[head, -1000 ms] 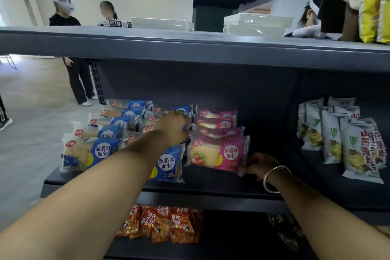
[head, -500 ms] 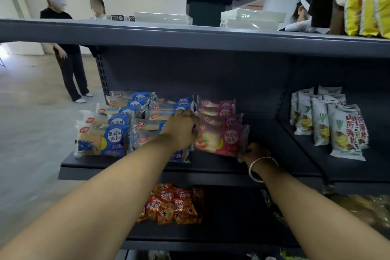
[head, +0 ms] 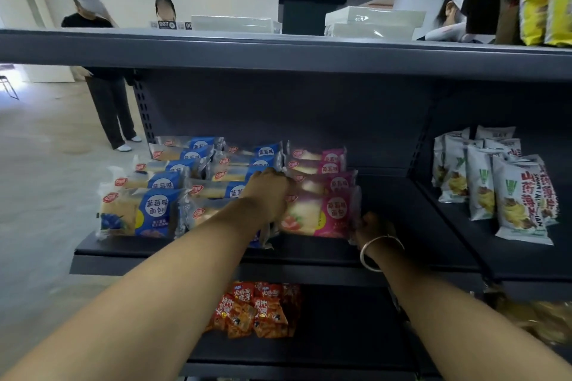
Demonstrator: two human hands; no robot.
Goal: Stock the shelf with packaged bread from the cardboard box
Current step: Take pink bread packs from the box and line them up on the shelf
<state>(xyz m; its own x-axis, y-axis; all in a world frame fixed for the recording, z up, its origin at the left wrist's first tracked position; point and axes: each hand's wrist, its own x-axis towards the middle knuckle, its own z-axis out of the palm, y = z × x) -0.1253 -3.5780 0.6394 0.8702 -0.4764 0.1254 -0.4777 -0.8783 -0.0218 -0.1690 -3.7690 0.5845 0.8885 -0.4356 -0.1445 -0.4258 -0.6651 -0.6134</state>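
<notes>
Standing before the dark grey metal shelf (head: 309, 252), a person is reaching in with both arms. The left hand (head: 269, 195) is lying palm-down, fingers curled, on the blue-wrapped bread packets (head: 148, 210), just left of the front pink plastic bread packet (head: 325, 213). The right hand (head: 374, 226), wearing a silver bangle (head: 380, 252), is pinching that packet's right end. White snack bags (head: 507, 192) are standing well right of it.

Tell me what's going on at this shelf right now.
A person is stocking packaged bread on the middle shelf. The left hand rests between the blue bread packs and the pink bread packs, and the right hand holds the front pink pack's corner. No cardboard box is clearly in view.
</notes>
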